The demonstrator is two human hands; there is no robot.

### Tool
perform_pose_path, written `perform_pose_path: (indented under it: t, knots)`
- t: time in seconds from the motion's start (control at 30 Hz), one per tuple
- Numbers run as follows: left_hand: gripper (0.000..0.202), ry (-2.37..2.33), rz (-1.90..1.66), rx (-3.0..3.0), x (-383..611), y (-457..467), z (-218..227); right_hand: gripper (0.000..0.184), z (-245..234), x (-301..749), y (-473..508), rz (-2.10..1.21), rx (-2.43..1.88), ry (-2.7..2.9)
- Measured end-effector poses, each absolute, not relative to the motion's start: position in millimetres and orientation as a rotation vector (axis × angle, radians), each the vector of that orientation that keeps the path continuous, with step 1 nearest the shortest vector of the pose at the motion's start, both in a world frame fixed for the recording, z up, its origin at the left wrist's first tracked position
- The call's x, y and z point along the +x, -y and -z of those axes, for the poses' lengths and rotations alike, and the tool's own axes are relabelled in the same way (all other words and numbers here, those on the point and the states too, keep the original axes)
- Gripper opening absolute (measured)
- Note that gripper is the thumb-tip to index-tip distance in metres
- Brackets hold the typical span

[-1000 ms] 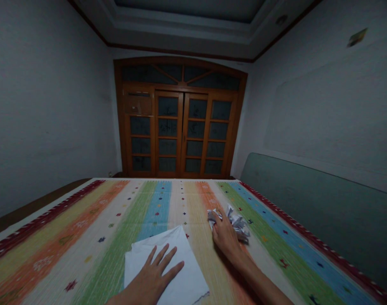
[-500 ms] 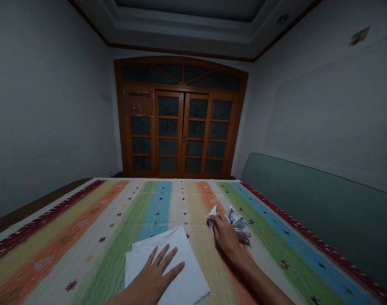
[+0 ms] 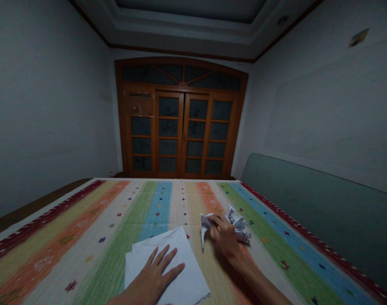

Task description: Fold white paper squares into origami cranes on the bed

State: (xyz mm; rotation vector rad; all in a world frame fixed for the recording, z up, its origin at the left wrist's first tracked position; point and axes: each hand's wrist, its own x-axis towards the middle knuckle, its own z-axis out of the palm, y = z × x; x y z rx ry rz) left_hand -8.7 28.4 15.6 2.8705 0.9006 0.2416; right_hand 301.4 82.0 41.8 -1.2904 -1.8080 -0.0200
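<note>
My left hand lies flat with fingers spread on a white sheet of paper on the striped cloth. My right hand is closed on a crumpled piece of paper and holds it just above the cloth, to the right of the flat sheet. More crumpled paper lies just beyond and right of that hand.
The striped cloth covers a wide flat surface that reaches toward wooden glass-paned doors at the far wall. A green padded panel runs along the right side. Grey walls stand on both sides.
My right hand has closed on a crumpled piece and drawn it left and nearer, away from the crumpled pile. My left hand has stayed flat on the sheet.
</note>
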Motion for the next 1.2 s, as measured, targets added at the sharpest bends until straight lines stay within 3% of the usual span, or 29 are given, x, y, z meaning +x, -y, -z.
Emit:
perform_pose_path:
  t: [0.53,0.9,1.03,1.2]
  knots:
    - [0.026,-1.028,-0.665,2.664,-4,-20,-8,0.020,-23,235,-39,-0.378,-0.889,1.896]
    - [0.024,-1.073,-0.686,2.699,-5,-17,-4,0.041,-6,236,-40,-0.562,-1.007,1.877]
    - [0.039,-0.982,-0.672,2.720,-3,-16,-16,0.027,-10,234,-38,-0.574,-0.981,1.911]
    - [0.064,-0.865,-0.707,2.694,-2,-21,-14,0.027,-8,230,-36,-0.595,-0.968,1.896]
